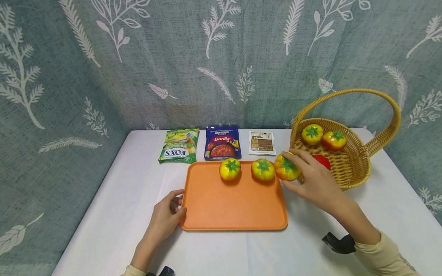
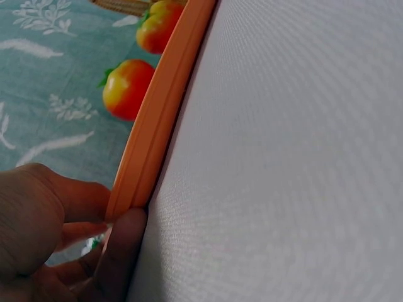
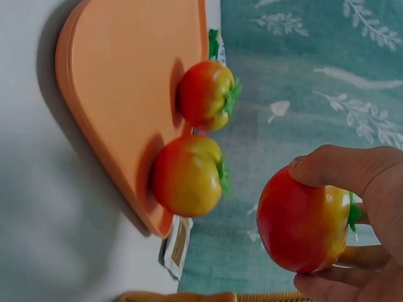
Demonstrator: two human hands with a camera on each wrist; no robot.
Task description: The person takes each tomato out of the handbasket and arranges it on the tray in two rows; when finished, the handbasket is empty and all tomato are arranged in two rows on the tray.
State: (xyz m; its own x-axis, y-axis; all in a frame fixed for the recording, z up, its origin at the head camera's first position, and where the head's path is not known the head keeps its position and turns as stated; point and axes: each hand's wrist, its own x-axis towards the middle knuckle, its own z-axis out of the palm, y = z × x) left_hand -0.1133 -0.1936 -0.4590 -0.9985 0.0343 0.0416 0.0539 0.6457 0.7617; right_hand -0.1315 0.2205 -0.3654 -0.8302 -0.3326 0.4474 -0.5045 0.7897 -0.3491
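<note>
1. The right hand [image 1: 315, 184] curled round a yellow-red plastic tomato [image 1: 286, 168] at the flat orange plastic tray's [image 1: 235, 207] far right corner.
2. The left hand [image 1: 165, 218] pinched the tray's left rim.
3. A red item [image 1: 322, 161] in the woven wicker basket [image 1: 352, 168] sat half-hidden behind the right hand.

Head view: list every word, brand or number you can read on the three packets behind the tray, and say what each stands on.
"FOXS": on the green packet, printed upside down; its smaller yellow wording is too blurred to read.
"Barilla": on the blue pouch; the small white line above it is too small to read reliably.
White packet: its brown label's text is too small to read.
No text on the orange tray, the tomatoes or the basket.
</note>
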